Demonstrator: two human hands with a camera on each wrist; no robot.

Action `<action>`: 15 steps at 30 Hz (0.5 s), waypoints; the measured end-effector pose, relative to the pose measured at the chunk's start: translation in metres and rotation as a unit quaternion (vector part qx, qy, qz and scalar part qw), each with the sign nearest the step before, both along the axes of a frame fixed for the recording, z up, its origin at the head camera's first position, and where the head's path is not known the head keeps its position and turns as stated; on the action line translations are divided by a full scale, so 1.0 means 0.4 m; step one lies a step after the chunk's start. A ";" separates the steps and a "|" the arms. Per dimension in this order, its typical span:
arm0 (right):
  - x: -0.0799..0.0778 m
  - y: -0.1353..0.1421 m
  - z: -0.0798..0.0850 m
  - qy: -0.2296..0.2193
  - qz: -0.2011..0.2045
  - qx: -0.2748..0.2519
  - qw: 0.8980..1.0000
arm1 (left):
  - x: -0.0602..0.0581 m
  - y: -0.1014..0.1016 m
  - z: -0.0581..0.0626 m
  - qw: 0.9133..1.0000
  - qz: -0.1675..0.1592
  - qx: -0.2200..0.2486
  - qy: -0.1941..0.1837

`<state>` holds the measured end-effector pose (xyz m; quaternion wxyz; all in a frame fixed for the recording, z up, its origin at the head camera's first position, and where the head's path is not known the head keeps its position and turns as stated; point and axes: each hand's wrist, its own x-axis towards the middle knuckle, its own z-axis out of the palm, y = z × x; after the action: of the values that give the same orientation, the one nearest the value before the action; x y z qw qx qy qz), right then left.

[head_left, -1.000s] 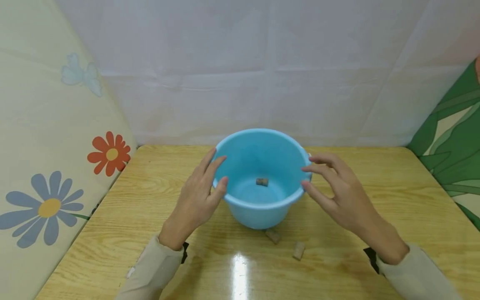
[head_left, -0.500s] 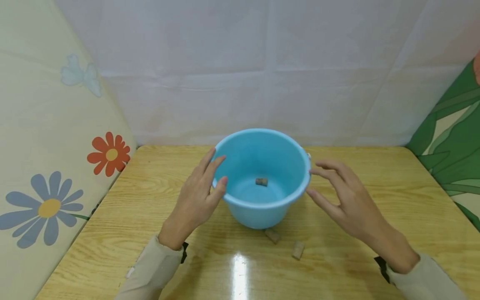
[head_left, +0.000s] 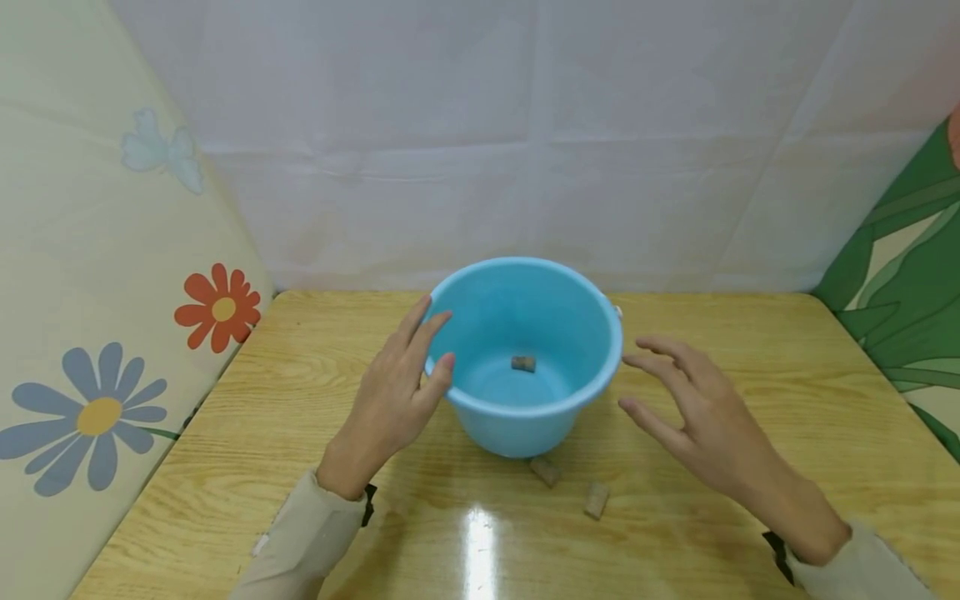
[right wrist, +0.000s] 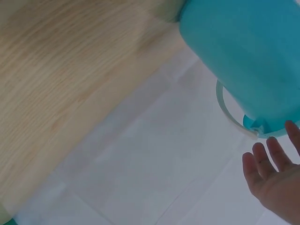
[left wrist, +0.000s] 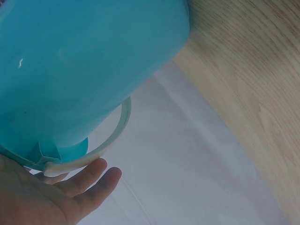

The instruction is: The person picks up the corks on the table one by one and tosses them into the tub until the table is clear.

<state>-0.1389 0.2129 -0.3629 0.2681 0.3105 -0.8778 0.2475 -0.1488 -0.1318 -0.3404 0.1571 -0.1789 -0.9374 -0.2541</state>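
Observation:
A light blue plastic bucket (head_left: 521, 429) stands upright on the table. At its left rim is my left hand (head_left: 386, 400), fingers spread and loosely bent, thumb and one finger over the rim. In the left wrist view those fingers are beside the pale bucket handle (left wrist: 110, 138), not curled round it. My right hand (head_left: 708, 421) hangs just off the right rim, fingers apart, holding nothing. A small brown cork-like cylinder (head_left: 523, 364) lies on the bucket's floor. Two similar pieces, a near one (head_left: 597, 501) and one by the bucket's base (head_left: 545, 472), lie on the table.
The wood-grain table (head_left: 300, 367) backs onto a white cloth wall (head_left: 480, 150). To the left is a panel with printed flowers (head_left: 97, 415), to the right one with green leaves (head_left: 915, 275). Light glares off the table's front middle.
My right hand has come away from the bucket's right rim, moving right and toward me. The left hand, the bucket and the brown pieces have stayed in place.

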 end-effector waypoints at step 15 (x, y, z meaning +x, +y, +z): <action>0.020 -0.005 -0.056 -0.036 0.012 0.054 0.998 | 0.001 -0.001 0.000 1.000 -0.002 0.002 0.004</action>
<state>-0.1309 0.2109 -0.3854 0.2163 0.3256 -0.8953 0.2138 -0.1486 -0.1321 -0.3406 0.1604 -0.1818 -0.9357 -0.2561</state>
